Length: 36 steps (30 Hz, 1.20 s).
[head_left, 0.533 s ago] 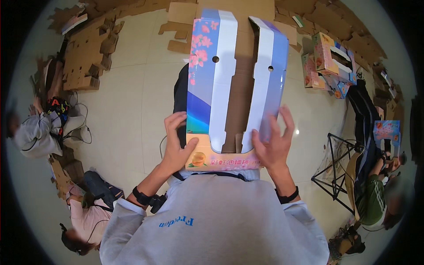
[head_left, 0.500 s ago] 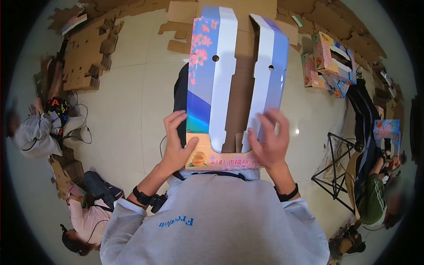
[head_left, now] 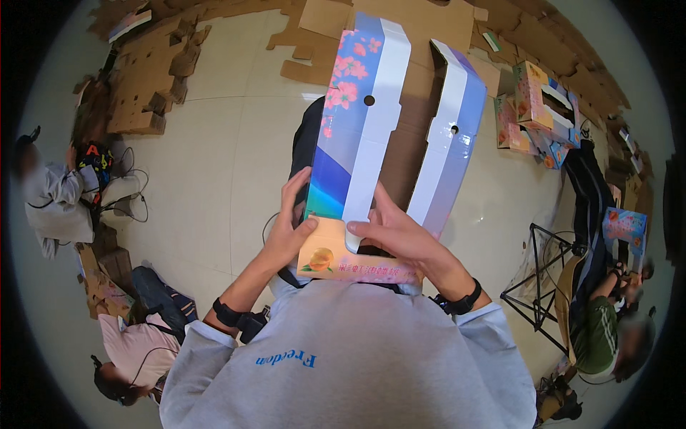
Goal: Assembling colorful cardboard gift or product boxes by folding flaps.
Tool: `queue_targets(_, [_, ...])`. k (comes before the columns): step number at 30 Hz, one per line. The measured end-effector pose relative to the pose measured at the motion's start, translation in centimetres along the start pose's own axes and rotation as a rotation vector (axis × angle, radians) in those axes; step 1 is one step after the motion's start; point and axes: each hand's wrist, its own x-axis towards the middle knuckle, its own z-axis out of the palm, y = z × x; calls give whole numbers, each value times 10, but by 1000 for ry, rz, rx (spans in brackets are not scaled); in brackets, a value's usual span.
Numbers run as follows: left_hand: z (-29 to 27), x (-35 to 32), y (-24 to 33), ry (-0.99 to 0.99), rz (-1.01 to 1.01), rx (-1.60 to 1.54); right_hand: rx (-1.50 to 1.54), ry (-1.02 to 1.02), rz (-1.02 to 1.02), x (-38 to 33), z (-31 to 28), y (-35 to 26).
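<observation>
A printed cardboard fruit box (head_left: 336, 179) lies across my lap, its top open between two long flaps with white inner strips. Pink blossoms and a blue-green pattern cover its left side, and an orange fruit is printed on the peach-coloured near end. My left hand (head_left: 287, 232) grips the near left corner, thumb on top and fingers along the outer side. Over the near end of the opening, my right hand (head_left: 400, 232) pinches the inner edge of the left white flap (head_left: 368, 168), thumb on top. Its fingers reach partly into the box and are hidden there.
Flattened cardboard (head_left: 314, 68) covers the floor ahead, with a cardboard stack (head_left: 146, 86) at far left. Assembled printed boxes (head_left: 532, 107) stand at far right, near a black folding frame (head_left: 539, 279). People sit on both sides, one in a pink top (head_left: 136, 350).
My right hand has moved left from the right flap to the left flap and closed on its edge. The box has tilted slightly, its far end shifting right. My left hand keeps its corner.
</observation>
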Motion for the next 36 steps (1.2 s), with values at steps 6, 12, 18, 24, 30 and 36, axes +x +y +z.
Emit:
queue_targets(6, [-4, 8, -7, 19, -56, 90, 200, 29, 87, 11, -2, 18])
queue_targets(12, [-1, 9, -1, 13, 14, 194, 13, -48, 38, 17, -18, 29])
queue_targets(18, [-1, 4, 3, -17, -24, 251, -68, 53, 1, 9, -10, 30])
queue_targets(24, [5, 0, 15, -25, 179, 352, -176, 59, 27, 4, -6, 18])
queue_targets(30, [8, 64, 67, 293, 350, 859, -391, 47, -36, 14, 11, 22])
queue_targets(36, [1, 182, 121, 226, 647, 1243, 46, 112, -58, -12, 16, 12])
